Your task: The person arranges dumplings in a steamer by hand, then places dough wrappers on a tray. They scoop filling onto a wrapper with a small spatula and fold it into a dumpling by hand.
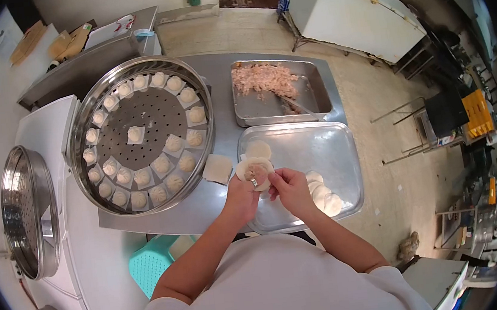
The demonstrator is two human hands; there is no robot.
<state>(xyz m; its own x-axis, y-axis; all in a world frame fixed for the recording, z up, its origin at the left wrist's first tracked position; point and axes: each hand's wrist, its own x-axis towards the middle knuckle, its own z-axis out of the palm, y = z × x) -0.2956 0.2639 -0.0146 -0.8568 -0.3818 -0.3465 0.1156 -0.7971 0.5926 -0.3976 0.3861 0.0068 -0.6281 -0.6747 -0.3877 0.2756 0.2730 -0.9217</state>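
Observation:
A round dough wrapper (265,164) with pinkish meat filling (256,174) in its middle lies in my left hand (242,196), whose fingers cup it from below; a ring shows on that hand. My right hand (292,189) pinches the wrapper's right edge. Both hands are over the left part of a shiny metal tray (295,141). On that tray, just beyond the held wrapper, rests another dough disc (257,149). Several overlapping dough discs (326,200) lie right of my right hand. A stack of white paper squares (218,168) sits left of the tray.
A large round perforated steamer tray (140,150) at left holds many pleated buns on paper squares. Behind the metal tray stands a deep pan (320,91) with meat filling and a utensil. More round steamers (26,212) stand far left. A teal basket (151,265) is below the table.

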